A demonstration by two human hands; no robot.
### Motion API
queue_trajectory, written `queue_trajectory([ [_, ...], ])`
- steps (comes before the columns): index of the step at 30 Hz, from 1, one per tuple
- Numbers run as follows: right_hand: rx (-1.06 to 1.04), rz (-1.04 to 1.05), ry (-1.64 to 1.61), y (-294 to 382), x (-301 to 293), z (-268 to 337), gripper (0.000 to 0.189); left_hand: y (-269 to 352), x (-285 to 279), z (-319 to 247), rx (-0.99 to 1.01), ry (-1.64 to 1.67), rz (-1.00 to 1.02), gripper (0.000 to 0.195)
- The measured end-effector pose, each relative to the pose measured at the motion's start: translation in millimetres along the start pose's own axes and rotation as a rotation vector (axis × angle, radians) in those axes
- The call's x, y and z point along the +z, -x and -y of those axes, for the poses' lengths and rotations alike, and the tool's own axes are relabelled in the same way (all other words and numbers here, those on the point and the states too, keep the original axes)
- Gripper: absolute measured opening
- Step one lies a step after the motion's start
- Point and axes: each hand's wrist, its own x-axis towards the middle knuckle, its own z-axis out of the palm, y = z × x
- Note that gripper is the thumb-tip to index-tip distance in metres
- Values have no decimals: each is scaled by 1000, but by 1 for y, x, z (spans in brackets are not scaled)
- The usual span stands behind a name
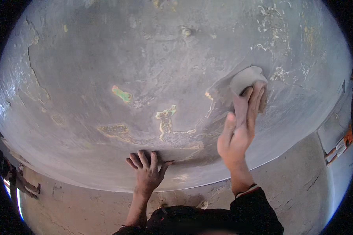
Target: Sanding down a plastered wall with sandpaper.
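A broad grey surface (pixel 100 67) with a worn, scuffed coating fills most of the view. My right hand (pixel 239 132) presses a folded, pale grey sheet (pixel 247 77) flat against its right part; whether this is cloth or sanding paper, I cannot tell. Darker, smeared grey lies around and below the sheet. Near the front edge, my left hand (pixel 147 169) rests on the surface with fingers spread and dusty tips, holding nothing. Between the hands and beyond them are a rough, bare T-shaped patch (pixel 165 123), a brownish patch (pixel 114 130) and a small green patch (pixel 122 94).
A concrete floor (pixel 91 208) lies below the surface's curved-looking front edge. One person (pixel 13 176) stands at the far left, another (pixel 342 144) at the far right. White marks (pixel 279 73) and a raised crack (pixel 32 67) roughen the surface. A small knob-like bump (pixel 186 31) stands out farther back.
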Motion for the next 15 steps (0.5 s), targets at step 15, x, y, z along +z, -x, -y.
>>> queue_trajectory([
  [15, 52, 23, 36, 7, 23, 34, 43, -5, -5, 9, 140, 26, 36, 49],
])
